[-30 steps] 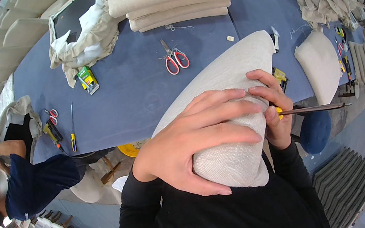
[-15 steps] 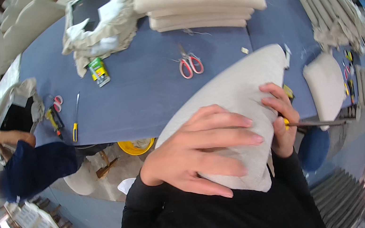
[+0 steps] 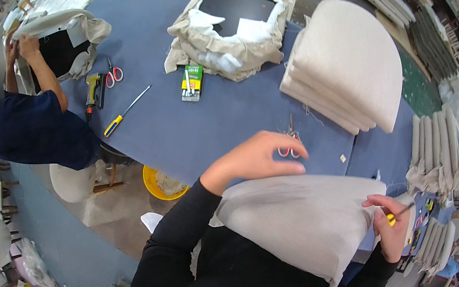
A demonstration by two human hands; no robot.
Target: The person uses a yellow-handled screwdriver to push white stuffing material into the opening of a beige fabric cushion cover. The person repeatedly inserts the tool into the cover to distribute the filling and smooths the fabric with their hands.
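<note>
We see the pale cushion close to us in the near middle of the scene, in front of the person's black top and beside the near edge of the blue surface; we cannot tell whether it rests on that edge. The left grip holds nothing: its fingers curve loosely, with a wide gap to the thumb, just over the cushion's far side (we cannot tell whether the thumb brushes the fabric). The right grip is closed around a yellow-handled tool, its thin shaft pointing right, and its fingers sit at the cushion's right corner.

Just beyond the left fingers we find red-handled scissors, partly hidden, and to their right a small pale block. Farther right stands a stack of beige cushions. At the far middle we see a black panel bordered by loose cloth, with a green and yellow box near it. Left of the box lies a yellow-handled screwdriver. At the far left, a co-worker's hands touch another cloth-edged panel. Below the surface, at the left, we notice a yellow bucket.
</note>
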